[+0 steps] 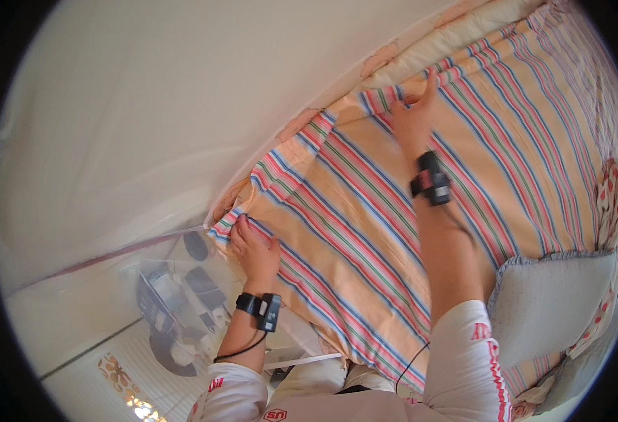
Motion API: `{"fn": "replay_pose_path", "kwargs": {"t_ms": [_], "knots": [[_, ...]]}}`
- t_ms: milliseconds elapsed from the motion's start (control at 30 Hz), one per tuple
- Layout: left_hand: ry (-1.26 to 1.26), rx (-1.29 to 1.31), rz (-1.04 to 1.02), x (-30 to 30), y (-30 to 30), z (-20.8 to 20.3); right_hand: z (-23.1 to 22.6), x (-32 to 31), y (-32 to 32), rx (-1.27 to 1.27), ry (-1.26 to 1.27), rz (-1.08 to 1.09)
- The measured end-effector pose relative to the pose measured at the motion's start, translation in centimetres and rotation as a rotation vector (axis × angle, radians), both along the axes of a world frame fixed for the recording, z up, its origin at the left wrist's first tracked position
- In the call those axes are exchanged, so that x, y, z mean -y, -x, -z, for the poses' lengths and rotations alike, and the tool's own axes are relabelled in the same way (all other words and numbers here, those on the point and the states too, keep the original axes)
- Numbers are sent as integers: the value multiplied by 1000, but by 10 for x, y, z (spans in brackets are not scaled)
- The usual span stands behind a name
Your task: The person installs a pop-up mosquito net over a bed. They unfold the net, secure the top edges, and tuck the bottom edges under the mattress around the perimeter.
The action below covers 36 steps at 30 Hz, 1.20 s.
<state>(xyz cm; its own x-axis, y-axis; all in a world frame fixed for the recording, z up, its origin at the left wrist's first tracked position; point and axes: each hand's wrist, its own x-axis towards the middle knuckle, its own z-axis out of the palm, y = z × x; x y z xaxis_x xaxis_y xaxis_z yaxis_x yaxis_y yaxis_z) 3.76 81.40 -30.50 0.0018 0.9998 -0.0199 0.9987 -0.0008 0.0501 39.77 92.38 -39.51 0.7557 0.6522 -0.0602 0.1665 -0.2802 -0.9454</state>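
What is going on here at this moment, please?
A person is handling a striped sheet with both bare hands. The left hand is at its near left corner, and the right hand is farther along the edge beside the pale wall. The sheet is spread out, but partly folded and creased along that edge. A pale grey pillow lies on the right.
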Motion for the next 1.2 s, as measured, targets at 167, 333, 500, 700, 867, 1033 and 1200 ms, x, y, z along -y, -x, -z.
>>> {"fn": "replay_pose_path", "kwargs": {"t_ms": [167,333,500,700,867,1033,1200], "knots": [[24,63,-177,9,-18,-3,-20,-18,-80,479,324,-420],[-42,41,-223,11,-18,6,-49,-49,-80,566,114,-335],[-267,65,-250,-22,0,17,-33,-87,-62,857,-18,-333],[-100,-268,-37,-27,14,4,-2,-83,-66,787,52,-487],[-66,-168,57,-41,17,-6,-21,-79,-79,915,145,-653],[-101,123,-282,-51,25,-40,-30,-75,-80,1011,347,-690],[-57,950,-162,-52,42,-58,-28,-75,-97,1034,275,-812]]}}
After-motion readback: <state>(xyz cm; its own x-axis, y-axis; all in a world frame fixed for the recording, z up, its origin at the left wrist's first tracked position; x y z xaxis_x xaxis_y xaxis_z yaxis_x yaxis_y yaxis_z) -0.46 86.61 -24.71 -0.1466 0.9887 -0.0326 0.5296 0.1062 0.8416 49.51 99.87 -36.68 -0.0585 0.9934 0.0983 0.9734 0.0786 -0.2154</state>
